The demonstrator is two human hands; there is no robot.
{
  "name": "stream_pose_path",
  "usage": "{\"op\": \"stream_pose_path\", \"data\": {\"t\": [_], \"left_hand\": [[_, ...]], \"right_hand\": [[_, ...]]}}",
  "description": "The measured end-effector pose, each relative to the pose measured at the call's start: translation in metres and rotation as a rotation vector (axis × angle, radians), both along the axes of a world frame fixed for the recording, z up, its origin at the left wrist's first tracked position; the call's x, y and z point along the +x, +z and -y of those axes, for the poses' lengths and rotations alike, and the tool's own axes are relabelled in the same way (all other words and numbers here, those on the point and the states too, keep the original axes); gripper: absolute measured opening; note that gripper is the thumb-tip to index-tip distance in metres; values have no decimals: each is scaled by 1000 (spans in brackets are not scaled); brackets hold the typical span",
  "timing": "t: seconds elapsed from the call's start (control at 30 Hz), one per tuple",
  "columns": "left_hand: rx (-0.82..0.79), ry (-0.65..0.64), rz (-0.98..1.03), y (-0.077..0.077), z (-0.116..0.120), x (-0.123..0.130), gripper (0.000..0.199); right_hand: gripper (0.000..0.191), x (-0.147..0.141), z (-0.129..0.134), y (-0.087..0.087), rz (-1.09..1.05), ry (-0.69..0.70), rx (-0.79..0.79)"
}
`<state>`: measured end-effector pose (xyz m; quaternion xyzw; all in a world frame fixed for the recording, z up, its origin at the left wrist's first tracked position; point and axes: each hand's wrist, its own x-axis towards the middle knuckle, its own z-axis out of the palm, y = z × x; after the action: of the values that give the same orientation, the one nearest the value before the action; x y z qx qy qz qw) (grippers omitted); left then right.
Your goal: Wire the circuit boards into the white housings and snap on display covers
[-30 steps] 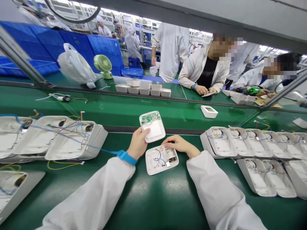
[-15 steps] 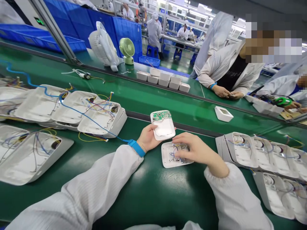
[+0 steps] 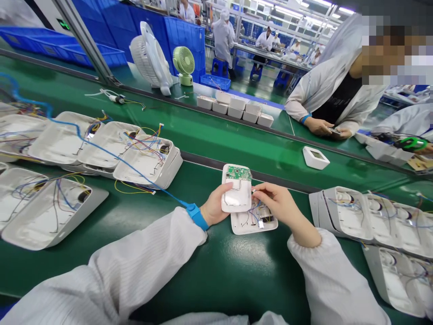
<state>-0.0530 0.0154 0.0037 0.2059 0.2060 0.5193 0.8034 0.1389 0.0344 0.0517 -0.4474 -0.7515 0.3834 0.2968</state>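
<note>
My left hand (image 3: 216, 204), with a blue wrist strap (image 3: 197, 215), grips a white plastic cover (image 3: 237, 198) by its left side, thumb on the inner face. A green circuit board (image 3: 239, 172) sits along the cover's top end. Beside the cover's right edge, my right hand (image 3: 275, 201) pinches a small white wire connector (image 3: 254, 191) between thumb and fingertips. Below both hands lies an open white housing (image 3: 241, 229) with blue and dark wires inside. The raised cover hides its upper left part.
Open white housings with wires (image 3: 145, 164) stand in rows at left, and more housings (image 3: 355, 216) at right. A closed white device (image 3: 316, 158) rests on the green belt (image 3: 209, 140). Across it are small white boxes (image 3: 237, 108), fans (image 3: 184, 63) and a co-worker's hands (image 3: 324, 128).
The cover in my left hand has shifted right and down, now overlapping the lower housing. My right hand has risen out of that housing and closed on a connector beside the cover.
</note>
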Motion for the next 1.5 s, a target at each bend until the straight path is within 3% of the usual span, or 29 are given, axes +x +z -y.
{"op": "stream_pose_path", "data": {"t": [0.2, 0.37, 0.47, 0.6, 0.7, 0.9, 1.17, 1.5], "left_hand": [[146, 106, -81, 0, 8, 7, 42], [144, 65, -80, -2, 9, 6, 47], [150, 33, -74, -4, 8, 4, 48], [162, -9, -67, -5, 8, 3, 52], [162, -17, -89, -3, 9, 2, 52], [227, 14, -132, 0, 12, 3, 54], [322, 80, -220, -10, 22, 9, 61], [413, 58, -324, -17, 21, 6, 62]], "right_hand": [[15, -7, 1, -12, 25, -278, 192], [16, -9, 2, -17, 135, -278, 352], [16, -9, 2, -16, 97, -242, 306], [14, -7, -1, -12, -35, -210, 57], [19, -5, -3, -9, -115, -233, -34], [16, -2, -1, -3, 75, -156, 64], [14, -20, 21, 5, -41, -126, 17], [16, -20, 20, 3, -17, -168, 39]]}}
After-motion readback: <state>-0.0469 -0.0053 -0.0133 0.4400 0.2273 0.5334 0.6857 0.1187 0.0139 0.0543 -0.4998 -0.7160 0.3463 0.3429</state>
